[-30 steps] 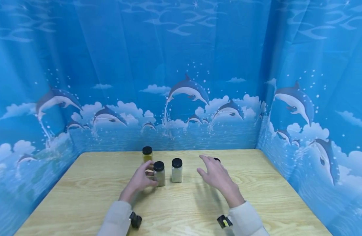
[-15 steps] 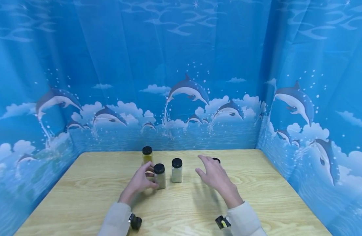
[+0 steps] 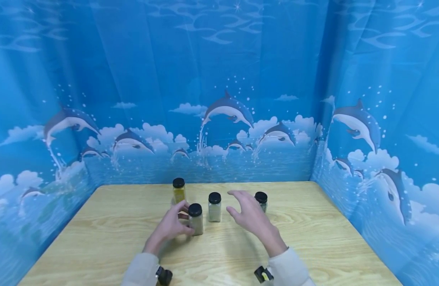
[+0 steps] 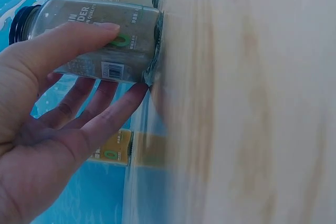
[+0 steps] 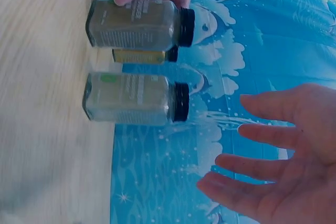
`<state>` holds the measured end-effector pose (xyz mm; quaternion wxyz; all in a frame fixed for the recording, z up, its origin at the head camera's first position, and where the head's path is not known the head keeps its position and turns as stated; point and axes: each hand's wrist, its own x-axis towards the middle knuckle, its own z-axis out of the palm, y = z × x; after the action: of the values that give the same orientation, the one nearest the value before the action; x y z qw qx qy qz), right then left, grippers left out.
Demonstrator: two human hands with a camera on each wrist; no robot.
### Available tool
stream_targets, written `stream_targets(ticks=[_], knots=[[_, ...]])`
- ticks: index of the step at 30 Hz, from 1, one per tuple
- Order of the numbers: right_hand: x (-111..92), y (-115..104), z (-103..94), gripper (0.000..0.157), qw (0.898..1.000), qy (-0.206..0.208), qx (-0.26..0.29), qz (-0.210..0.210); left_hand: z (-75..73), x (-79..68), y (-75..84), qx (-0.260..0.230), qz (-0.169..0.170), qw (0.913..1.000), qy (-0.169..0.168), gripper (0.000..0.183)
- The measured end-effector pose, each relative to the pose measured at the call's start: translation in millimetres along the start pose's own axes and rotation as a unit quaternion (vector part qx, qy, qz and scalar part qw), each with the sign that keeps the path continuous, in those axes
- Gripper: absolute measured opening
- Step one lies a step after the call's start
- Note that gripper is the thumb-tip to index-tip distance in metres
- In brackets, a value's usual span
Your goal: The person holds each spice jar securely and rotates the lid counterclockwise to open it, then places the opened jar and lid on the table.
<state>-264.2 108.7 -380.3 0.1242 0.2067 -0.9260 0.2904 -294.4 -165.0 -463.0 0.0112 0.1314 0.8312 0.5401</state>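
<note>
My left hand [image 3: 171, 225] holds a square glass spice jar [image 3: 196, 222] of grey-brown powder with a black lid. Its thumb lies across the label in the left wrist view, the fingers on the far side; the jar [image 4: 131, 45] is upright at the table surface. Just right of it a second jar, with paler powder [image 3: 214, 211], stands upright and untouched. My right hand [image 3: 250, 213] hovers to the right of that pale jar [image 5: 128, 98], fingers extended and apart from it, holding nothing.
A jar of yellow powder [image 3: 179, 193] stands behind my left hand. Another black-lidded jar [image 3: 261, 198], partly hidden, stands behind my right hand. The wood-grain table [image 3: 108, 226] meets a blue dolphin-print curtain [image 3: 162, 119] at the back and sides.
My left hand has drawn the grey-brown jar a little toward me and to the right. My right hand has moved left toward the pale jar, uncovering more of the jar behind it.
</note>
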Motion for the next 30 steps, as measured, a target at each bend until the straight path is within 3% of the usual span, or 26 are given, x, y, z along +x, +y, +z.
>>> stream_targets(ticks=[4, 14, 30], knots=[[1, -2, 6.1, 0.046, 0.999, -0.013, 0.024, -0.018, 2.6, -1.5, 2.0, 0.009, 0.002, 0.9999, -0.002, 0.060], [5, -14, 16.7, 0.045, 0.996, -0.071, 0.061, -0.013, 9.2, -5.1, 5.8, 0.014, 0.002, 0.9999, -0.003, 0.062], [2, -13, 28.0, 0.047, 0.994, -0.081, 0.064, -0.024, 10.0, -9.9, 4.1, 0.023, 0.022, 0.9994, -0.012, 0.059]])
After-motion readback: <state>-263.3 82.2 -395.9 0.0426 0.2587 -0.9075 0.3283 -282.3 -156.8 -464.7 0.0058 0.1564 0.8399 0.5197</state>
